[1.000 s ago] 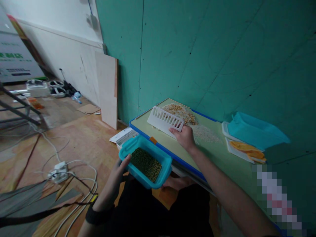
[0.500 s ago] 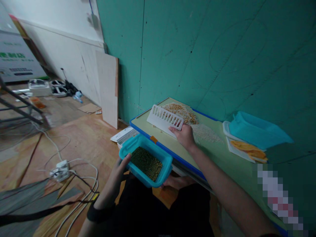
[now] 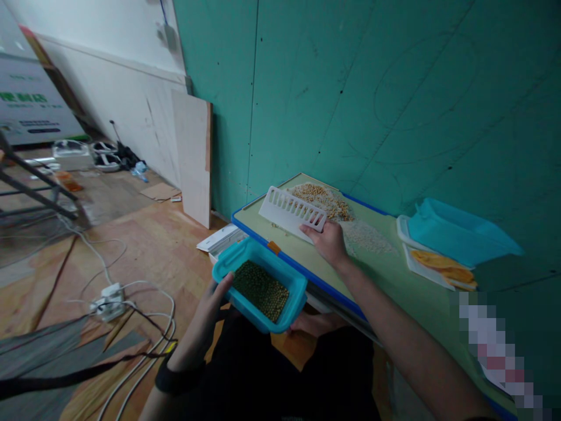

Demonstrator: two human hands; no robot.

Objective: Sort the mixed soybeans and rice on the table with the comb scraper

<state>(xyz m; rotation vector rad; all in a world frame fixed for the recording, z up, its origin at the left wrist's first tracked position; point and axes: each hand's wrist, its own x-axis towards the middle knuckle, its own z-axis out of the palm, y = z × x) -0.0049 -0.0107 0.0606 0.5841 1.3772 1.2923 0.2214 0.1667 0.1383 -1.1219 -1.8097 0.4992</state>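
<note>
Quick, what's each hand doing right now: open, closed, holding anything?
Left hand: closed on the blue tub of green beans.
Right hand: closed on the white slotted scraper, resting on the table.

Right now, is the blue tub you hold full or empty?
Partly full: green beans cover the floor of the teal tub in the left hand, its walls rising above them. The right hand grips a white slotted scraper.

Outstretched right hand (image 3: 328, 242) and nearer left hand (image 3: 215, 297) both clasp.

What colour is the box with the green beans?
The box is turquoise blue; head view.
</note>
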